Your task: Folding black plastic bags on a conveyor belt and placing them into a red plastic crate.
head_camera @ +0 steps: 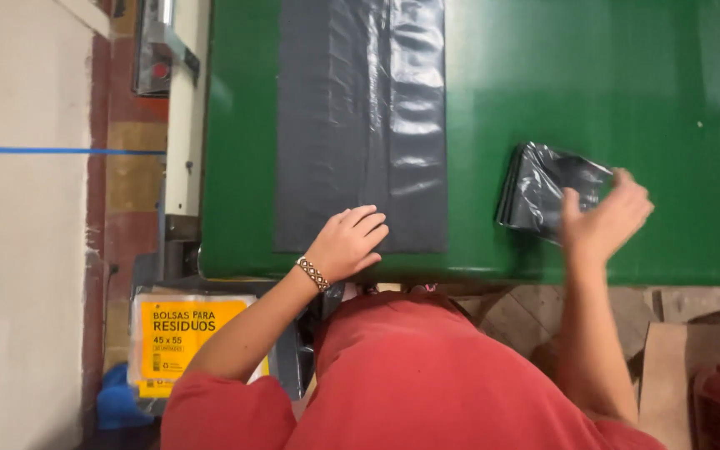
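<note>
At the far left, below the table edge, a yellow-labelled pack of bags is lying beside a blue object on the floor. I am standing at the green table, which is carrying two items. The first is a flat dark grey plastic sheet, running from the far side of the table down to the near edge. I am resting my left hand palm down on the near left corner of this sheet, with its fingers extended and lying flat, gripping nothing; a beaded bracelet is sitting on that wrist. Further right, well apart from the sheet, a folded dark plastic bag is lying on the table. My right hand is covering its near right corner, fingers spread open; the hand is blurred, so I cannot tell whether it is touching.
</note>
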